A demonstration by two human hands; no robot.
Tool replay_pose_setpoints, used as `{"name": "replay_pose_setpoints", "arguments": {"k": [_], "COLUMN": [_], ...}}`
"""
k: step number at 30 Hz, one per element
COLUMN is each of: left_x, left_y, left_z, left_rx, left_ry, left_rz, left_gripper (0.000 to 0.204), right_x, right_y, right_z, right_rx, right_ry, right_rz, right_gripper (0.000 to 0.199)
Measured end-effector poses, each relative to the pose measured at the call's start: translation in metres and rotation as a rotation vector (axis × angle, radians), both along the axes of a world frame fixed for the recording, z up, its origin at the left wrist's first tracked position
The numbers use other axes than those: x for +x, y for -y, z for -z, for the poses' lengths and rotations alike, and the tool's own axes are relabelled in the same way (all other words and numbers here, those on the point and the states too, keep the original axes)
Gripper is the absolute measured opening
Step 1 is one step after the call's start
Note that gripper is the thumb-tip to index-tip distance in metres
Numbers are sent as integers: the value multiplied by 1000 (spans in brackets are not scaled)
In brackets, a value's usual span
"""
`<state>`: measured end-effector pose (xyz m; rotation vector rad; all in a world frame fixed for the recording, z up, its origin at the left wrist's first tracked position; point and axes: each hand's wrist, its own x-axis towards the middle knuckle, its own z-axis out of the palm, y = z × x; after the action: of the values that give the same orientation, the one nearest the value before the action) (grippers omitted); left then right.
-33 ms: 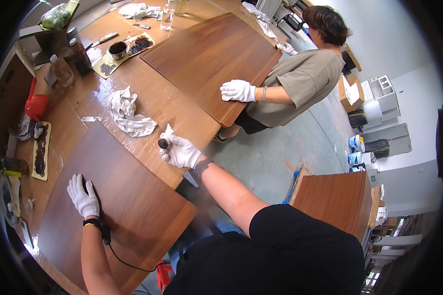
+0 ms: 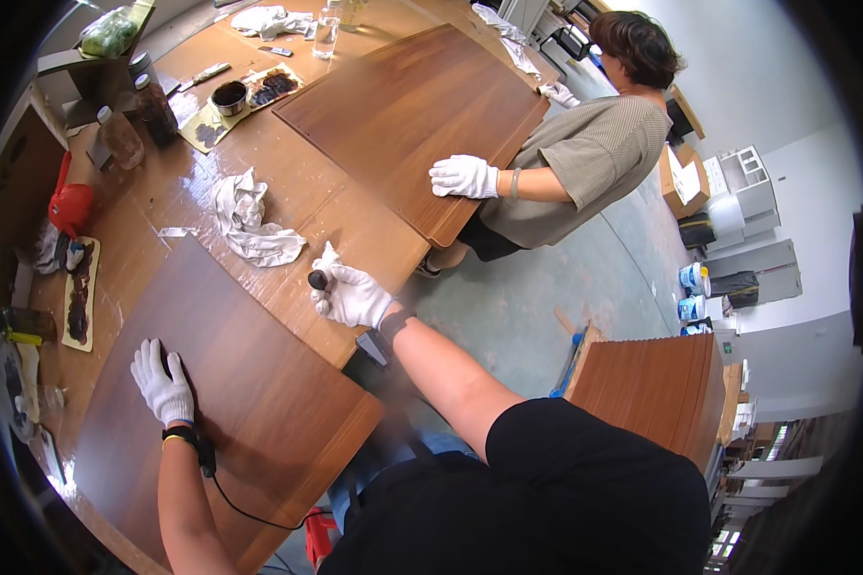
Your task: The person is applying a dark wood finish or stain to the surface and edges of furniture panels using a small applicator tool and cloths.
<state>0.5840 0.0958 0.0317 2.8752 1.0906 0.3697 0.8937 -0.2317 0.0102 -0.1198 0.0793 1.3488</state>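
My left hand (image 2: pixel 165 383), in a white knit glove, lies flat on a brown wood-grain panel (image 2: pixel 240 393) with its fingers stretched out. The panel rests on the workbench (image 2: pixel 321 225) in front of me. My gloved right hand (image 2: pixel 353 295) is raised near the panel's right edge, its fingers closed round a small black, round-ended thing (image 2: pixel 317 280). Only the end of that thing shows, so its kind is unclear. Just beyond that hand lies a crumpled white cloth (image 2: pixel 249 220) on the bench.
Across the bench a co-worker's gloved hand (image 2: pixel 463 177) rests on another wood panel (image 2: pixel 403 105). An open can (image 2: pixel 229 98) and dark-smeared boards (image 2: pixel 81 292) lie on the bench, with bottles (image 2: pixel 120 137) at the left. Stacked brown panels (image 2: pixel 642 388) stand to my right.
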Motion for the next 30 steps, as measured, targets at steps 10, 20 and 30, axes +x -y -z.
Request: {"name": "replay_pose_setpoints", "arguments": {"k": [10, 20, 30], "left_x": [0, -1, 0], "left_y": [-1, 0, 0], "left_z": [1, -1, -2], "left_rx": [-11, -12, -14], "left_ry": [-11, 5, -4], "left_rz": [-14, 2, 2], "left_gripper": [45, 45, 45], "right_x": [0, -2, -2], "right_y": [-1, -1, -2], "right_z": [6, -6, -3], "right_rx": [-28, -106, -42], "right_ry": [-16, 12, 7], "right_rz": [8, 24, 16], "right_gripper": [32, 29, 30]}}
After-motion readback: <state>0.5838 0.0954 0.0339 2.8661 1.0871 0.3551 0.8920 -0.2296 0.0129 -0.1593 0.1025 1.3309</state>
